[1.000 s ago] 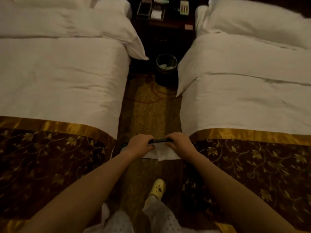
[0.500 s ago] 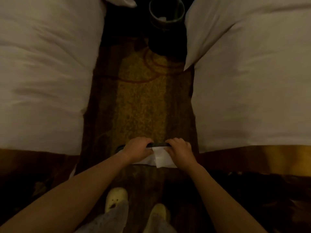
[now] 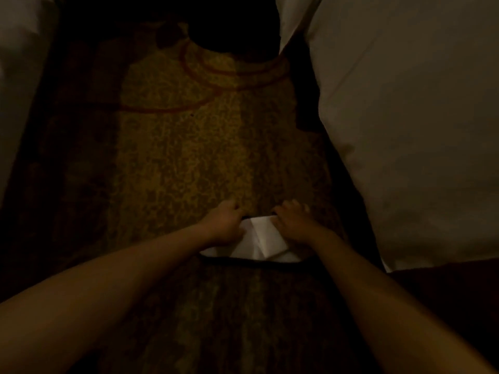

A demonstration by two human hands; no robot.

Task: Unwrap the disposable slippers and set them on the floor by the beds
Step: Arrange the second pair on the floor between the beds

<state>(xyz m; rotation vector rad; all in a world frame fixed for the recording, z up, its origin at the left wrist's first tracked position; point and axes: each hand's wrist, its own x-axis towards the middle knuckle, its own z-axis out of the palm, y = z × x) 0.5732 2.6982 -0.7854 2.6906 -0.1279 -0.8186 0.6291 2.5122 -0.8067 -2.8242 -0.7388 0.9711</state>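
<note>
So your left hand [image 3: 226,227] and right hand [image 3: 293,224] are both down low in the middle of the frame, over the gold-and-brown patterned carpet floor [image 3: 172,157]; each one is curled closed on the top edge of the flat white disposable slipper with the dark rim [image 3: 266,240], left hand at its left end, right hand at its right end; the fingers [image 3: 294,205] are tucked over the far edge so you only see knuckles, honestly. The slipper sits between your two hands, a bit below centre of the frame, with a creased white flap folded across the middle; whether it's already touching the carpet or just above it, can't tell, it's super dim. The white bed cover [image 3: 405,130] fills the right side of the frame, just beside your right hand; a sliver of the other white bed [image 3: 19,90] runs down the left edge; the top centre is just a dark blob.
</note>
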